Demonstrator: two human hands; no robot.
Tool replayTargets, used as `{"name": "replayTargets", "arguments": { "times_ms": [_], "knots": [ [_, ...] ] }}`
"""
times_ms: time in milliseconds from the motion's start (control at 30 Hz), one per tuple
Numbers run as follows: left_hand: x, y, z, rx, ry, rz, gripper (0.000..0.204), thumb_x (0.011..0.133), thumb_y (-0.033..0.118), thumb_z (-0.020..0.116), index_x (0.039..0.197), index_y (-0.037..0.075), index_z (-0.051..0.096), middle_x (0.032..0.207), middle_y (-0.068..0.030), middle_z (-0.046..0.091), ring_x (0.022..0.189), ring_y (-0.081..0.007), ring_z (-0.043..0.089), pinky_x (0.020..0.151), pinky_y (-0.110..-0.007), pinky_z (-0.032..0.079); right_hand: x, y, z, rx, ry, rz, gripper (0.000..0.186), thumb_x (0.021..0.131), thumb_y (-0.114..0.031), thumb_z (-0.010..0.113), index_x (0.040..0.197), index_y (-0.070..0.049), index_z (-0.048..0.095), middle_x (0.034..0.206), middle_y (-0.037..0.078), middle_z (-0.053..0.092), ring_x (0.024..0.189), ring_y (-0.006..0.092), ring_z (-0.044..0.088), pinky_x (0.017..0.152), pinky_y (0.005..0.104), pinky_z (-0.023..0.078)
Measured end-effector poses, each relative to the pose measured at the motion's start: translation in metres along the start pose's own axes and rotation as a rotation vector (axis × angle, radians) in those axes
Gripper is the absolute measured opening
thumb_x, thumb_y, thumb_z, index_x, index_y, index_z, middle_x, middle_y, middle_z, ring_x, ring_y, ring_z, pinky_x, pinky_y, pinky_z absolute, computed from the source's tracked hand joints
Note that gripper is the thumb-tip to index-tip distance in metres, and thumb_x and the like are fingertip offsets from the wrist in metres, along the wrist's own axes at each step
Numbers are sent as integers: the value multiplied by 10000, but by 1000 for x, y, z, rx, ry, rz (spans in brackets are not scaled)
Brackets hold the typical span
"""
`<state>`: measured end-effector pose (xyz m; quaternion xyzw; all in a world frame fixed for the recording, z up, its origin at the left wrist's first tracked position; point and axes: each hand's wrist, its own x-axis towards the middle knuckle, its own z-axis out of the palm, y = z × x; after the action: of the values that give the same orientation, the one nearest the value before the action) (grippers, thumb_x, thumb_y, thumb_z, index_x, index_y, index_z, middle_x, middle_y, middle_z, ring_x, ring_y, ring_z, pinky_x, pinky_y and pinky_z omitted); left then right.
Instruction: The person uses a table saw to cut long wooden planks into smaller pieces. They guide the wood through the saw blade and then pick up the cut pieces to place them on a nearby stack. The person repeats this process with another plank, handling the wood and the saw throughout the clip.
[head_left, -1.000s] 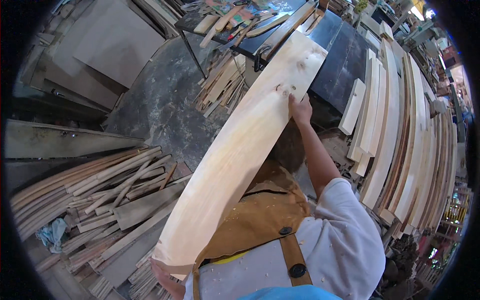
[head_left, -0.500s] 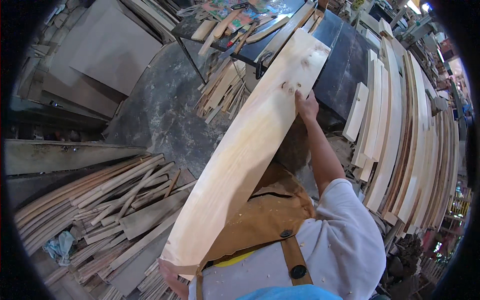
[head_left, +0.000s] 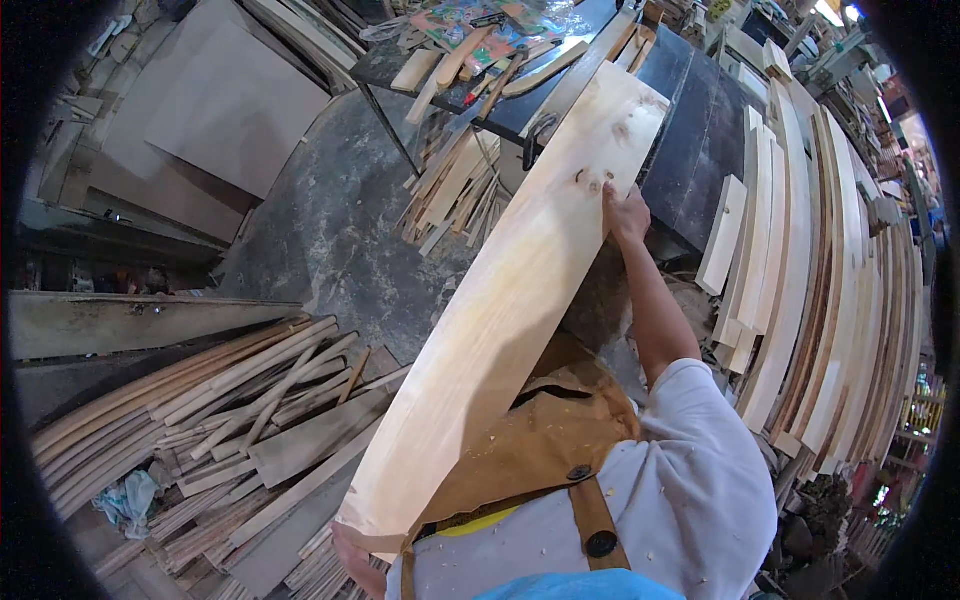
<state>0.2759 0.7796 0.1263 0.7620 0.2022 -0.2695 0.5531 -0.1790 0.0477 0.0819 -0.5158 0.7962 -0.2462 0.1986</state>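
A long, wide, pale wooden board (head_left: 510,310) with a few dark knots near its far end slants across the view in front of me. My right hand (head_left: 627,216) grips its right edge near the far end, thumb on the upper face and the other fingers hidden beneath. At the near end, low on the left, my left hand (head_left: 357,560) is wrapped round the board's corner, with most of its fingers out of sight. The far end lies over the edge of a dark worktable (head_left: 690,150), beside a long straight fence (head_left: 580,80).
Stacked pale planks (head_left: 800,270) stand along the right. Lower left lies a heap of wooden strips and offcuts (head_left: 270,410). A bundle of thin offcuts (head_left: 455,185) rests by the table. Large grey sheets (head_left: 235,110) lean at upper left, beyond the concrete floor (head_left: 340,230).
The whole scene has shifted slightly right and down in the view. Both hands keep their hold on the board, which stays at nearly the same place against the table.
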Motion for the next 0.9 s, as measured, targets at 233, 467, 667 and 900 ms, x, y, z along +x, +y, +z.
{"name": "replayTargets", "arguments": {
  "times_ms": [233,467,667,900],
  "knots": [
    [2,2,20,15,-42,-21,752,959,554,576,1444,9,393,1390,-187,474,1227,-307,531,997,-460,471,4,-8,2,6,24,42,594,887,-562,613,1270,-108,613,1202,217,671,1158,410,612,982,487,470],
    [7,4,34,32,-69,-34,748,959,557,575,1435,8,399,1379,-186,482,1217,-309,537,988,-466,477,10,-9,-2,16,17,48,588,890,-549,612,1272,-101,609,1193,224,672,1156,410,615,984,486,470],
    [13,6,47,58,-94,-44,744,959,559,575,1428,7,405,1369,-185,489,1207,-311,542,979,-472,482,24,-8,-3,0,4,20,596,877,-525,635,1257,-68,582,1188,223,670,1145,405,624,981,486,473],
    [19,8,63,77,-116,-54,740,959,562,575,1420,6,411,1357,-184,497,1197,-313,549,969,-478,488,39,-14,-12,-68,-41,50,616,873,-535,639,1247,-50,588,1203,235,660,1154,399,620,974,487,478]
  ]
}}
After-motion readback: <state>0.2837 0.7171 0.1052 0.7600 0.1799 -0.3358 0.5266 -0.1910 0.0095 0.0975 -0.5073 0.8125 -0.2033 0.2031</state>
